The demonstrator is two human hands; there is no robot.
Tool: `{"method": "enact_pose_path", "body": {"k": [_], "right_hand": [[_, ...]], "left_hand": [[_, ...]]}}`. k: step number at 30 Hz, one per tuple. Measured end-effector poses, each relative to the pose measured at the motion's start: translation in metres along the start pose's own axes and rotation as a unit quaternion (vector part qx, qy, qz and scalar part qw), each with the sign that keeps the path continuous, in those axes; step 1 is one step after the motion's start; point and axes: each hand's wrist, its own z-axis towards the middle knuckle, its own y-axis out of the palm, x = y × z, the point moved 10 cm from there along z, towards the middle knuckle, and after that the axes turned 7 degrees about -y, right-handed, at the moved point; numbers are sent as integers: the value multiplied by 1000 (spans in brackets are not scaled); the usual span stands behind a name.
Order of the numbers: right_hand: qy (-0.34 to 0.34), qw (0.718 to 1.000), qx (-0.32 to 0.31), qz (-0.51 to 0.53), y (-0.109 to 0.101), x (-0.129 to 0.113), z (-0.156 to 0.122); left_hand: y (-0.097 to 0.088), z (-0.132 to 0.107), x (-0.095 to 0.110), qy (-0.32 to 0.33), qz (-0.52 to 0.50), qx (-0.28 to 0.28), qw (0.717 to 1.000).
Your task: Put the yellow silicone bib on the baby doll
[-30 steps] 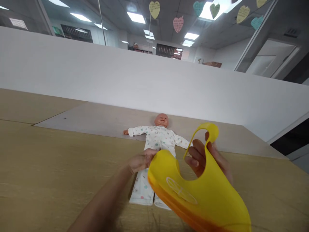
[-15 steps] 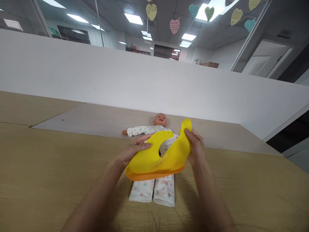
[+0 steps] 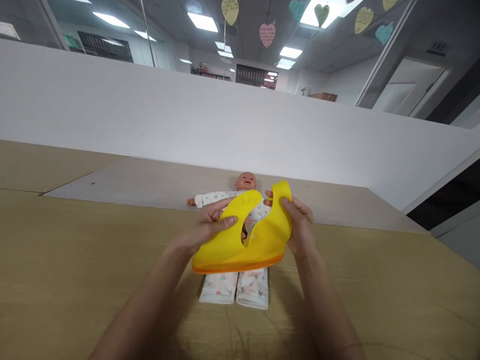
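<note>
A yellow baby bib point(image 3: 267, 237) with an orange lower edge is held up in front of me, its neck opening facing upward. My left hand point(image 3: 210, 222) pinches the left neck strap, thumb on the near face. On the other side my right hand point(image 3: 298, 217) grips the right strap, its thumb in front and fingers behind. Beyond and below the bib a baby doll point(image 3: 246, 181) lies on its back on the table, head away from me. White patterned clothes cover it; the bib hides much of its torso, while the trouser legs point(image 3: 252, 289) show below.
The wooden table point(image 3: 93, 280) spreads to both sides, with a greyish panel point(image 3: 150, 175) along its far part. A white wall point(image 3: 187, 125) rises behind it. Heart-shaped notes point(image 3: 267, 35) hang on the glass above.
The bib's straps have been spread and tilted, so its neck gap looks wider and more upright. Fingertips of my right hand now show through the gap. The view has shifted slightly.
</note>
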Motion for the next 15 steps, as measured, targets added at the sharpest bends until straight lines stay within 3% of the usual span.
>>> {"method": "enact_pose_path", "body": {"k": [4, 7, 11, 15], "right_hand": [[-56, 997, 45, 16, -9, -12, 18], [-60, 997, 48, 29, -14, -8, 51], [-48, 997, 54, 8, -27, 18, 111], [3, 992, 98, -77, -52, 71, 161]], "left_hand": [[-1, 18, 34, 78, -9, 26, 997], [-13, 50, 44, 82, -4, 33, 996], [-61, 98, 32, 61, 25, 105, 992], [-116, 143, 2, 16, 53, 177, 983]]}}
